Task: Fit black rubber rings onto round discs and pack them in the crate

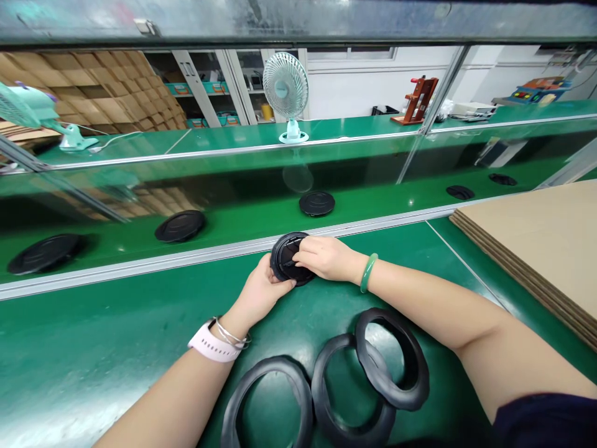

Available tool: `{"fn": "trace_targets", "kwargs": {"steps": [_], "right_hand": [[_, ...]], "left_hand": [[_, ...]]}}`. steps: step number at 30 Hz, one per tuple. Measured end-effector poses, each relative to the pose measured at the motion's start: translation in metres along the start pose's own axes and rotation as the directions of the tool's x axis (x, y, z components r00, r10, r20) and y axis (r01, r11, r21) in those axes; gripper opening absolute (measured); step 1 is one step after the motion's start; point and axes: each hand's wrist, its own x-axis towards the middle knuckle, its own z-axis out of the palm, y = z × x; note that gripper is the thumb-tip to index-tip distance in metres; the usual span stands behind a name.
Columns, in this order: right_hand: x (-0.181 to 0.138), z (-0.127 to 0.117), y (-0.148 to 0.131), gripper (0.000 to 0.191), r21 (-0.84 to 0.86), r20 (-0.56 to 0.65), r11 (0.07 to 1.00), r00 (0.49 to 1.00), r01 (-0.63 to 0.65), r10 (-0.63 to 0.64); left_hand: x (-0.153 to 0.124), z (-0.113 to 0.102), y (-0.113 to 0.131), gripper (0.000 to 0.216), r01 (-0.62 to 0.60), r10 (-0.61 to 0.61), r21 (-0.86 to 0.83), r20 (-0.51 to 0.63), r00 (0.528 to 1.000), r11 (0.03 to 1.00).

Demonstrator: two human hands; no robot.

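A round black plastic part (pixel 280 254) with a thick rim is held tilted up just above the green table, near the metal rail. My left hand (pixel 262 291) grips its left and lower edge, thumb in front. Across its face, the bent fingers of my right hand (pixel 329 256) are closed on the middle of the part; their tips are partly hidden. Closer to me lie three black rubber rings: a left ring (pixel 305 404), a middle ring (pixel 321 379) and a right ring (pixel 416 378) that rests partly on the middle one.
Beyond the metal rail (pixel 224 250), several black discs (pixel 317 203) lie on a green belt. Stacked cardboard sheets (pixel 536 236) stand at the right. A mint fan (pixel 285 87) and a red hand press (pixel 417 102) sit on the shelf behind. A metal beam (pixel 298 22) crosses overhead.
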Motion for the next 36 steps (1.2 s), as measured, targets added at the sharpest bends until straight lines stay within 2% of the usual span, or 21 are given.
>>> {"fn": "trace_targets", "kwargs": {"steps": [9,13,18,21,24,25,26,27,28,30,32,33,36], "right_hand": [[0.002,0.002,-0.002,0.017,0.024,0.091,0.997,0.994,-0.067,0.064],[0.008,-0.003,-0.007,0.028,-0.029,0.161,0.994,0.981,-0.106,0.11],[0.014,-0.008,-0.012,0.025,-0.088,0.256,0.986,0.954,-0.139,0.157],[0.012,-0.008,-0.011,0.023,-0.068,0.219,0.989,0.965,-0.132,0.144],[0.007,-0.004,-0.008,0.026,0.052,0.031,0.985,0.986,-0.166,0.165],[0.006,-0.001,-0.005,0.028,0.11,-0.053,0.967,0.97,-0.232,0.238],[0.004,0.002,-0.003,0.03,0.179,-0.121,0.93,0.931,-0.322,0.346],[0.003,0.005,0.0,0.032,0.263,-0.156,0.868,0.869,-0.422,0.47],[0.002,0.009,0.003,0.031,0.358,-0.142,0.782,0.798,-0.51,0.585],[0.001,0.018,0.007,0.024,0.53,-0.006,0.588,0.69,-0.612,0.724],[0.001,0.025,0.008,0.013,0.628,0.129,0.442,0.646,-0.64,0.752],[0.001,0.028,0.008,0.01,0.654,0.16,0.398,0.632,-0.644,0.758],[0.003,0.029,0.004,0.016,0.672,0.15,0.362,0.596,-0.647,0.789]], "left_hand": [[-0.001,0.0,0.002,0.065,0.016,-0.015,0.064,-0.015,1.0,0.998],[0.0,-0.001,0.002,0.065,0.013,-0.012,0.034,-0.01,1.0,0.999],[0.0,-0.001,0.0,0.063,0.023,-0.023,0.026,0.0,1.0,0.999],[0.0,-0.002,-0.001,0.065,0.024,-0.023,0.025,-0.009,1.0,0.999],[0.001,-0.003,-0.001,0.069,0.026,-0.027,-0.019,-0.039,0.999,0.999],[0.002,-0.003,-0.001,0.07,0.022,-0.024,-0.039,-0.047,0.999,0.999],[0.002,-0.003,-0.001,0.07,0.012,-0.015,-0.056,-0.049,0.999,0.998],[0.002,-0.003,-0.002,0.07,0.001,-0.004,-0.066,-0.045,0.999,0.998],[0.002,-0.003,-0.002,0.07,-0.01,0.007,-0.067,-0.033,0.999,0.998],[0.002,-0.003,-0.003,0.07,-0.021,0.022,-0.055,0.007,1.0,0.998],[0.0,-0.003,-0.004,0.074,-0.03,0.031,-0.018,0.042,0.999,0.999],[-0.001,-0.002,-0.003,0.078,-0.036,0.036,0.01,0.051,0.998,0.999],[-0.005,-0.001,-0.001,0.086,-0.054,0.048,0.084,0.075,0.996,0.995]]}}
